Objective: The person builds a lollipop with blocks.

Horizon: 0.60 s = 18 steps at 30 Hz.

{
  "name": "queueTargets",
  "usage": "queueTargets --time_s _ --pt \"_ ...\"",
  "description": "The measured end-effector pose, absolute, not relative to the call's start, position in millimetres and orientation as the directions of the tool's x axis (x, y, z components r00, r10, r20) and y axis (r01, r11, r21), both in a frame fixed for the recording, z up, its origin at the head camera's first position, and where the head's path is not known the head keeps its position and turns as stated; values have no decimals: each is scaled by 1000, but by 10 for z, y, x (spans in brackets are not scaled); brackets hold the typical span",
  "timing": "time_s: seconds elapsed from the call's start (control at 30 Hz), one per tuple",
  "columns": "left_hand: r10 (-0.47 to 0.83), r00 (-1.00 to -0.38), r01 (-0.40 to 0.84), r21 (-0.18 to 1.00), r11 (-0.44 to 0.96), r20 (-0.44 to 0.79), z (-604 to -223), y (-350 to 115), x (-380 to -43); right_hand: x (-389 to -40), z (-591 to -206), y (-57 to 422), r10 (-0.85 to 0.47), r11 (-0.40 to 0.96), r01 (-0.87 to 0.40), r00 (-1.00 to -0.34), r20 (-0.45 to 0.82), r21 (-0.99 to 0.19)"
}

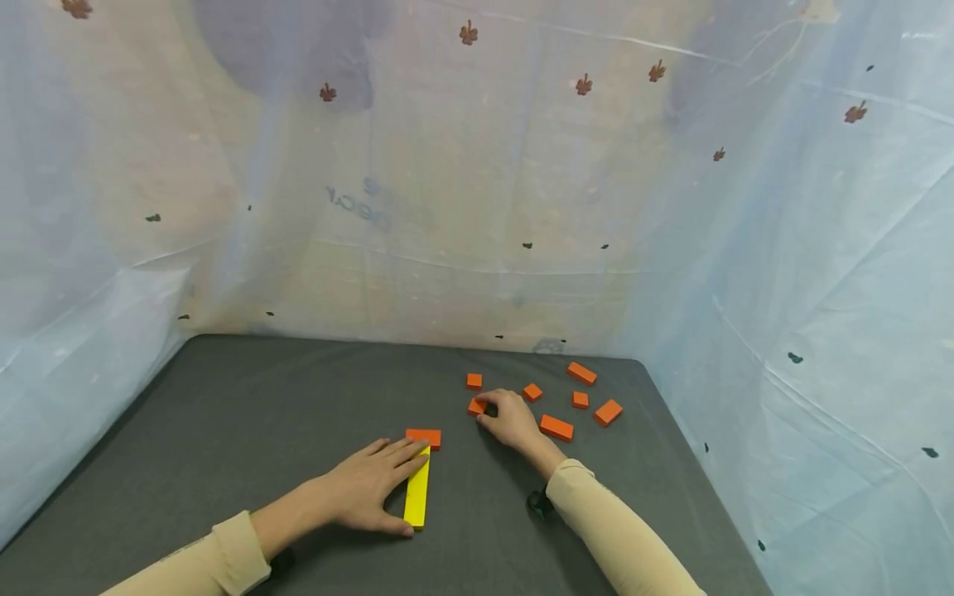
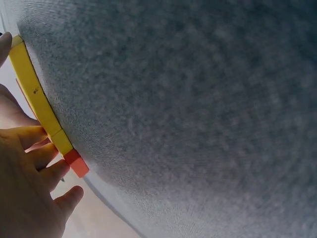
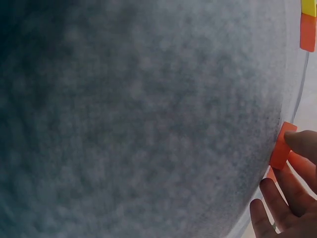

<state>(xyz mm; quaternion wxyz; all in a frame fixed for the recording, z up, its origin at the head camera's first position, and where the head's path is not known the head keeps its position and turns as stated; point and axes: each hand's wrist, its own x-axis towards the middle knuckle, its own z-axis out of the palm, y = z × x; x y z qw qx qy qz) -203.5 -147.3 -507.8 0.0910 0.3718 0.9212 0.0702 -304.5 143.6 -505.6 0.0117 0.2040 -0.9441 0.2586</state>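
Note:
Yellow blocks form a narrow bar on the dark table, and an orange block lies crosswise at the far end. My left hand rests spread beside the bar, thumb at its near end and fingertips by the far end. The left wrist view shows a seam in the yellow bar and the straight fingers along its side. To the right, my right hand pinches a small orange block between thumb and index finger, low over the table; its other fingers are loosely extended.
Several loose orange blocks lie around and beyond the right hand, among them a long one, a far one and a small one. A pale printed sheet hangs behind the dark table and along its sides.

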Motion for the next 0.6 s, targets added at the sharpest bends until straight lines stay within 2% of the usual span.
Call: queueTargets --time_s 0.27,0.6 --pt "701 -705 676 195 710 -106 -5063 -1464 -2025 -3053 -5047 1424 -363 791 -371 -925 115 -486" --pt "697 -707 671 197 714 -117 -5054 -1460 -2017 -3001 -4975 1303 -378 748 -414 -908 180 -519"
